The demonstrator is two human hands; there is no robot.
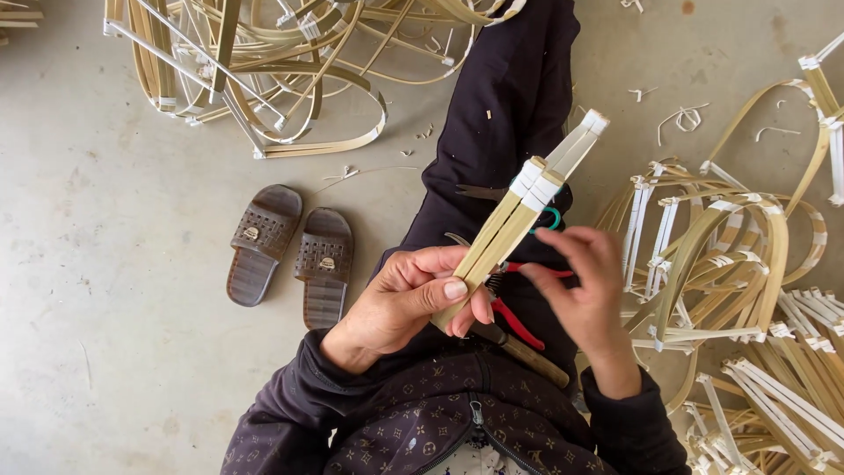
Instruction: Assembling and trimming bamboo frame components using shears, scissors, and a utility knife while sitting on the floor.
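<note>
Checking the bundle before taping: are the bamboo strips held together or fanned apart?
Held together: the bamboo strips lie flat against each other, white tape bands near the top, left hand gripping the lower end.

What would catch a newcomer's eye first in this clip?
At centre, the left hand grips a bundle of flat bamboo strips bound with white tape, while the right hand touches it from the side. Red-handled pliers lie on the lap below. A pair of brown slippers sits on the concrete floor to the left, with heaps of bent bamboo pieces at the right and top.
</note>
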